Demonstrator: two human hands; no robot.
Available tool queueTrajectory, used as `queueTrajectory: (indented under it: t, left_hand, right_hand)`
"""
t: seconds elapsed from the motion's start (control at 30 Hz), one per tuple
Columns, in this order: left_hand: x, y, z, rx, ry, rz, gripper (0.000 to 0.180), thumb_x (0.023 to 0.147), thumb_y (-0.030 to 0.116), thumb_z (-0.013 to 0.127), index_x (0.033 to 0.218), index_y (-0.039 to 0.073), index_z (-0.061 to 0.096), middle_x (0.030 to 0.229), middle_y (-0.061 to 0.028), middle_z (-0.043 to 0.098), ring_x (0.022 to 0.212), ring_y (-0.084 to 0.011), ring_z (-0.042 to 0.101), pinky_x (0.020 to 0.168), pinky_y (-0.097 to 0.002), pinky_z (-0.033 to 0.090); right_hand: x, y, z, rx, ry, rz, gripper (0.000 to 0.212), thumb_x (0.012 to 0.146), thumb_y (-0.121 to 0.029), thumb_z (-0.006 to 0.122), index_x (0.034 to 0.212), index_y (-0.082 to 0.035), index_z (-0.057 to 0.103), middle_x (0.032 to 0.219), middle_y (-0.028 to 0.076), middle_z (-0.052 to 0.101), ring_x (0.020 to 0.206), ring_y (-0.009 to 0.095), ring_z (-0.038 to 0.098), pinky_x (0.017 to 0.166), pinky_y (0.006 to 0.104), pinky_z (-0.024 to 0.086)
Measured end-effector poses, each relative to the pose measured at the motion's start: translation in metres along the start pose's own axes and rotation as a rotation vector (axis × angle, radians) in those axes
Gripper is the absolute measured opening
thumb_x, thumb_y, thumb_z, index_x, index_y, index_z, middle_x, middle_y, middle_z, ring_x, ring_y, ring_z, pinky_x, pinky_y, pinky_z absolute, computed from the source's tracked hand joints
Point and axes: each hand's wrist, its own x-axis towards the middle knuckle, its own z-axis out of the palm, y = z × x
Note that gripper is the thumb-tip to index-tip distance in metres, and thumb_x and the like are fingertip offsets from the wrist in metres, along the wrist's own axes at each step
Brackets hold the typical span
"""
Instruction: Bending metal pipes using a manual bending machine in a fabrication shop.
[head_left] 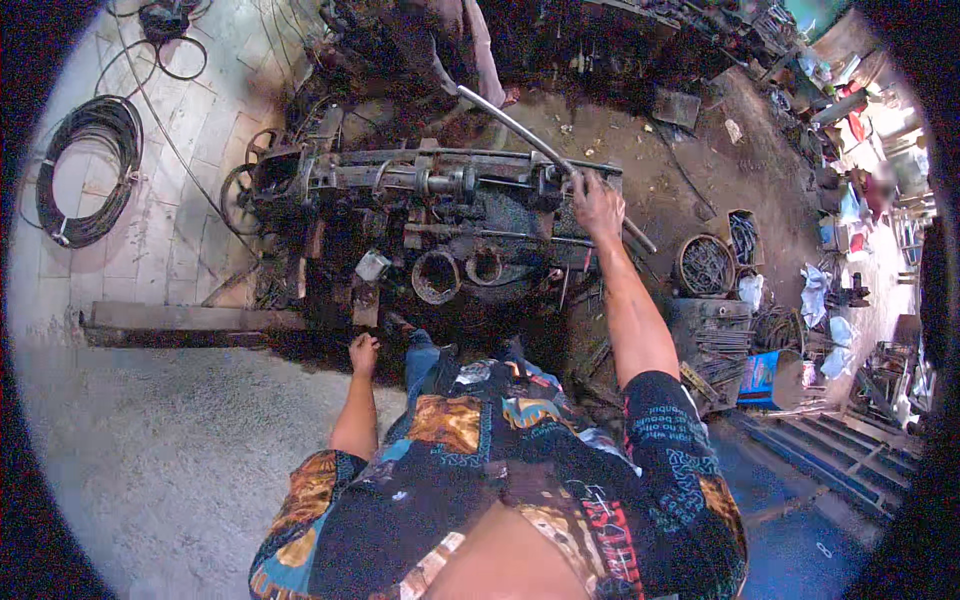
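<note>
My right hand (598, 207) is closed around a long metal bar (515, 127) over the right end of a dark, greasy lathe-like machine (440, 180). The bar slants from the far middle down to the near right, with a bent far end. My left hand (364, 352) hangs low beside a wooden block (366, 303), its fingers curled in and nothing visible in them. A small pale box-shaped piece (372, 265) sits beyond that block. Two metal rings (436, 277) (485, 265) lie on the near side of the machine.
Another person's pale-clothed limb (480, 50) is beyond the machine, close to the bar. A spoked handwheel (238, 198) stands at the machine's left end. Coiled black cable (90, 170) lies at far left, a long beam (190, 325) nearer. To the right are a round bin (705, 265) and a slatted metal frame (820, 450).
</note>
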Motion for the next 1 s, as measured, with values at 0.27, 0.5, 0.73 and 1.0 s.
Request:
queueTrajectory:
  t: [0.27, 0.5, 0.73, 1.0]
  left_hand:
    - [-0.021, 0.039, 0.021, 0.148, 0.057, 0.472, 0.038, 0.091, 0.018, 0.056, 0.115, -0.010, 0.052, 0.103, -0.0146, 0.063, 0.089, -0.0196, 0.062, 0.079, -0.0279, 0.050]
    - [-0.077, 0.178, 0.117, 0.617, 0.013, 0.878, 0.032, 0.089, 0.020, 0.056, 0.113, -0.002, 0.058, 0.107, -0.0190, 0.063, 0.099, -0.0311, 0.060, 0.086, -0.0364, 0.046]
    - [-0.095, 0.292, 0.221, 0.800, -0.119, 1.334, 0.038, 0.087, 0.025, 0.057, 0.116, -0.001, 0.056, 0.110, -0.0199, 0.060, 0.105, -0.0341, 0.055, 0.091, -0.0395, 0.044]
    - [-0.069, 0.380, 0.330, 0.984, -0.196, 1.593, 0.043, 0.088, 0.030, 0.056, 0.120, 0.003, 0.053, 0.120, -0.0174, 0.055, 0.115, -0.0326, 0.048, 0.099, -0.0409, 0.039]
  right_hand:
    - [-0.028, 0.057, 0.031, -0.035, 0.341, -0.202, 0.040, 0.092, -0.038, 0.045, 0.114, -0.007, 0.057, 0.117, 0.015, 0.059, 0.112, 0.038, 0.051, 0.098, 0.0502, 0.036]
    - [-0.051, 0.070, 0.022, -0.148, 0.399, -0.060, 0.038, 0.093, -0.035, 0.044, 0.112, -0.006, 0.059, 0.105, 0.016, 0.062, 0.108, 0.033, 0.053, 0.094, 0.0493, 0.038]
    - [-0.046, 0.077, 0.015, -0.081, 0.481, 0.025, 0.038, 0.091, -0.036, 0.045, 0.085, -0.005, 0.066, 0.081, 0.017, 0.065, 0.079, 0.035, 0.062, 0.073, 0.0483, 0.045]
    - [-0.041, 0.066, 0.002, -0.047, 0.285, 0.304, 0.049, 0.090, -0.043, 0.039, 0.084, -0.004, 0.068, 0.084, 0.021, 0.066, 0.082, 0.039, 0.063, 0.076, 0.0481, 0.047]
